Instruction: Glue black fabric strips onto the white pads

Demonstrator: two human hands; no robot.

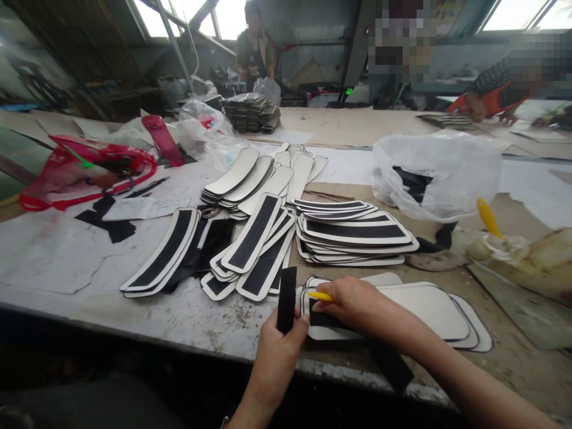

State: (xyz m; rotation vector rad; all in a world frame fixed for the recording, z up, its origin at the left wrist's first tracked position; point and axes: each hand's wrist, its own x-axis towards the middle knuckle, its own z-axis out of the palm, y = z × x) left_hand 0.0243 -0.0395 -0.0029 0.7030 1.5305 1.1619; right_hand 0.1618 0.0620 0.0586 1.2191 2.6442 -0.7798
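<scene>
My left hand is closed around a black strip that stands up between thumb and fingers. Its thumb is close to the left end of a pale curved-edge panel on the front of the table. In my right hand is a slim yellow tool with a pointed end; its kind is not clear. Those fingers rest over the black band on that panel. Under and beside it lie more pale panels with dark edges. Another black strip hangs over the table's front edge below my right forearm.
Panels with black bands lie in piles ahead, with plain pale panels behind. A clear plastic bag, a yellow handle in a glue-smeared container, and a red bag surround them. People are across the table.
</scene>
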